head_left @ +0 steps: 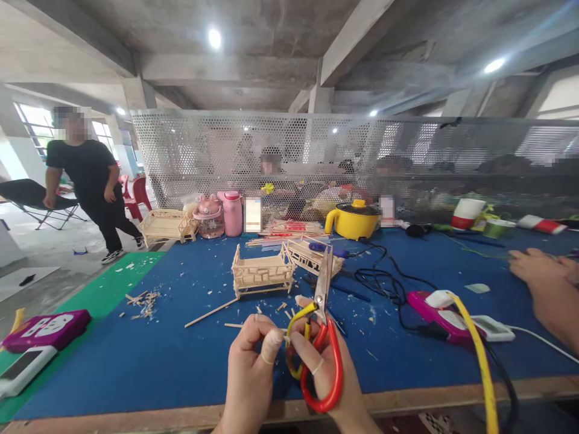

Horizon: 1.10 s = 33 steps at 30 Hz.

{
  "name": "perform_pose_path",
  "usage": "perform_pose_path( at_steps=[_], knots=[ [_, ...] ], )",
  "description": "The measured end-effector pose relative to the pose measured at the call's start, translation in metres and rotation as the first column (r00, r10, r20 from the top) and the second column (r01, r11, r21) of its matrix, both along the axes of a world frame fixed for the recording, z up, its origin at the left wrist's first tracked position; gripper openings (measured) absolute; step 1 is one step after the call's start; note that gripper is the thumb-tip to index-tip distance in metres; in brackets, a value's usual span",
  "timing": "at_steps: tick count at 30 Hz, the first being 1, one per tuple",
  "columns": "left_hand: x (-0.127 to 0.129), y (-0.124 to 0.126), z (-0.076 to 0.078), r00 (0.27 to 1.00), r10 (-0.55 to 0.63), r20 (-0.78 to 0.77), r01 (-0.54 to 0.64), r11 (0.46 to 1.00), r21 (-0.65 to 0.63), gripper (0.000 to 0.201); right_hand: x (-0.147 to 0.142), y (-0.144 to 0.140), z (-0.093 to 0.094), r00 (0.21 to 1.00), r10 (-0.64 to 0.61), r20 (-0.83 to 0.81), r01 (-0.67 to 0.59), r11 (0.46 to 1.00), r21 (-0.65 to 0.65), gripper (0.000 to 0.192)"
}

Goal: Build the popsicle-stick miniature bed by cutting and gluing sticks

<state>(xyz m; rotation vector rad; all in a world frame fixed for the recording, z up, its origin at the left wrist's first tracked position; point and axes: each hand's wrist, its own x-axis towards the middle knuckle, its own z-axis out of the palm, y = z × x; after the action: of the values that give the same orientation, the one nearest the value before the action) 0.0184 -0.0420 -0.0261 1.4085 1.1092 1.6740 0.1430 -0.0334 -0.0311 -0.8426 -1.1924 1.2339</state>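
Two hands (289,361) around upright scissors (322,337)

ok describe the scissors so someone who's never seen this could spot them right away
Start at the blue table and look at its near edge, centre. There the right hand holds the scissors, blades pointing up, beside the left hand. Their red and yellow loop handles set them apart from the pale stick models behind.

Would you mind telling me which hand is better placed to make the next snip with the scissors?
The right hand, probably: its fingers sit in the red and yellow loops of the scissors, while the left hand only pinches something small beside them.
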Motion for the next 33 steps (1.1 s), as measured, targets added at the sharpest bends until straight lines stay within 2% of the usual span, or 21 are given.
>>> perform_pose_path(
  at_steps=[4,9,12,16,18,20,23,25,27,33],
  knots=[
    [0.005,-0.001,-0.003,0.999,-0.051,0.0,0.051,0.997,0.061,0.029,-0.002,-0.001,0.009,0.999,0.016,-0.035,-0.015,1.0,0.015,0.066],
    [0.004,-0.002,-0.002,1.0,0.027,-0.005,-0.026,0.99,0.14,0.025,-0.004,-0.002,0.012,1.0,0.016,-0.019,-0.016,1.0,0.022,0.063],
    [-0.004,-0.001,0.004,0.986,0.007,-0.164,0.026,0.98,0.197,0.013,-0.001,0.004,0.021,0.999,-0.024,0.039,0.023,0.999,0.023,0.062],
    [-0.018,0.004,0.016,0.891,0.063,-0.45,0.067,0.961,0.267,0.012,0.004,0.013,0.036,0.988,0.017,0.155,-0.019,1.0,0.016,0.063],
    [-0.022,0.008,0.021,0.871,0.115,-0.478,0.028,0.96,0.28,0.012,0.005,0.015,0.04,0.979,0.025,0.201,-0.027,1.0,0.008,0.059],
    [-0.022,0.011,0.023,0.911,0.162,-0.379,-0.082,0.972,0.218,0.013,0.007,0.015,0.039,0.958,0.003,0.286,-0.016,0.999,0.043,0.048],
    [-0.019,0.015,0.024,0.977,0.187,-0.1,-0.189,0.982,-0.009,0.019,0.009,0.012,0.033,0.898,-0.006,0.439,-0.058,0.99,0.132,0.041],
    [-0.016,0.018,0.025,0.982,0.18,0.055,-0.172,0.978,-0.121,0.023,0.009,0.009,0.028,0.869,0.002,0.495,-0.096,0.982,0.164,0.048],
    [-0.014,0.019,0.026,0.974,0.172,0.145,-0.147,0.975,-0.168,0.026,0.008,0.006,0.023,0.85,0.011,0.527,-0.126,0.975,0.182,0.056],
    [-0.009,0.017,0.023,0.973,0.125,0.191,-0.09,0.979,-0.184,0.027,0.004,0.001,0.02,0.826,0.018,0.563,-0.157,0.967,0.199,0.064]
  ],
)
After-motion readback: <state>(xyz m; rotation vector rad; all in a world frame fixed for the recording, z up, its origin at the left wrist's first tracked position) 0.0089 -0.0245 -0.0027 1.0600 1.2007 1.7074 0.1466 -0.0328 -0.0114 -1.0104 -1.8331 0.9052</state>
